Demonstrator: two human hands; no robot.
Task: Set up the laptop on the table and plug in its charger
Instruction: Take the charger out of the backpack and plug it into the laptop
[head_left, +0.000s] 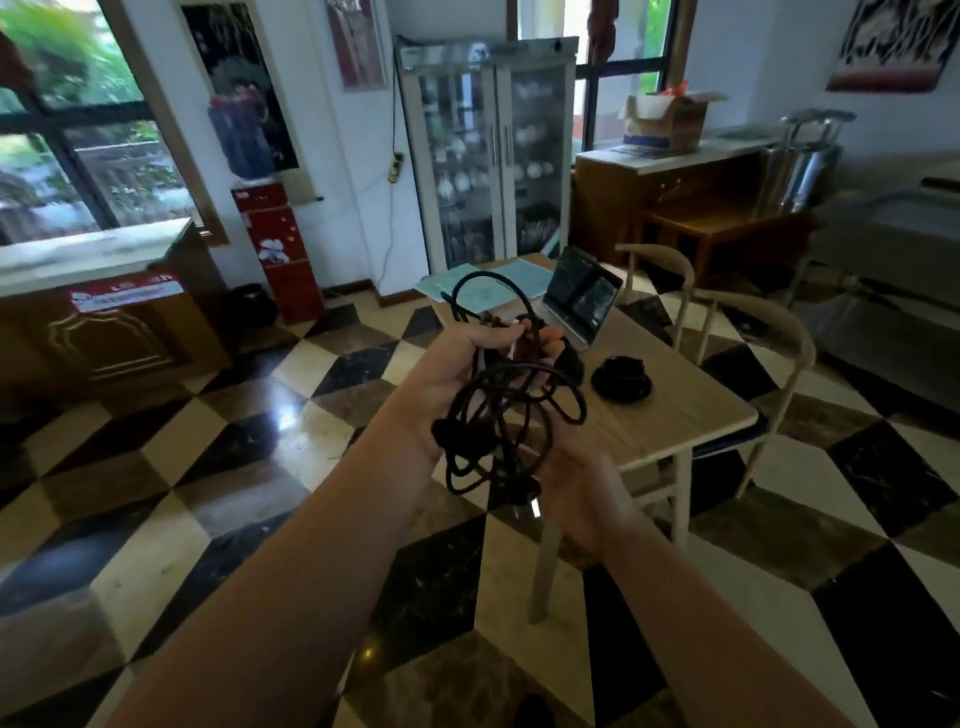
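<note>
Black tangled charger cable (506, 415), seemingly rubbery, both hands gripping

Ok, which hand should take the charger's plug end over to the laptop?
Probably the right hand: it holds the lower loops of the charger cable, on the laptop side. The left hand grips the tangled bundle.

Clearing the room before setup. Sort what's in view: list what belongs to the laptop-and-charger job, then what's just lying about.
For the job: laptop, open on the table; tangled charger cable, held in left hand and right hand.

Lying about: blue papers, black round object, chairs, cardboard box.
</note>
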